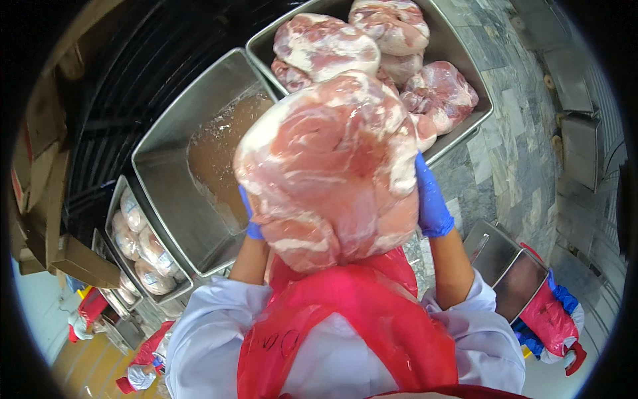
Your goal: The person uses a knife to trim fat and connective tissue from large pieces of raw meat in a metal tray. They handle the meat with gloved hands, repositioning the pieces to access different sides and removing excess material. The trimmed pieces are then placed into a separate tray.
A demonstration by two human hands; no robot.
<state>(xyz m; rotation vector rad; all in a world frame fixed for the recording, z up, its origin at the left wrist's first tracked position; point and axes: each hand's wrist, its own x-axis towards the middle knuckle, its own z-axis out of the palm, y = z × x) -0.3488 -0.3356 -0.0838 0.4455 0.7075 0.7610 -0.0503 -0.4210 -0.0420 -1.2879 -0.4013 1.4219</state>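
Note:
Between my two blue-gloved hands I hold up a large cut of raw meat (pixel 332 166), pink with white fat along its edges. My left hand (pixel 252 216) grips its left side, mostly hidden behind it. On the right side my right hand (pixel 432 199) presses against the meat, its fingers partly out of sight behind the edge. Just beyond is a steel bin (pixel 482 110) with several similar cuts of meat (pixel 325 45) piled inside. To the left of the held cut stands another steel bin (pixel 166 159) with cloudy brownish liquid (pixel 222 149) in its bottom.
A smaller steel bin (pixel 119 193) at left holds several wrapped meat packages (pixel 156 256). Cardboard boxes (pixel 83 263) stand at far left. Steel containers (pixel 505 266) and a co-worker in a red apron (pixel 548 316) are at lower right. More people in red (pixel 149 356) work at lower left.

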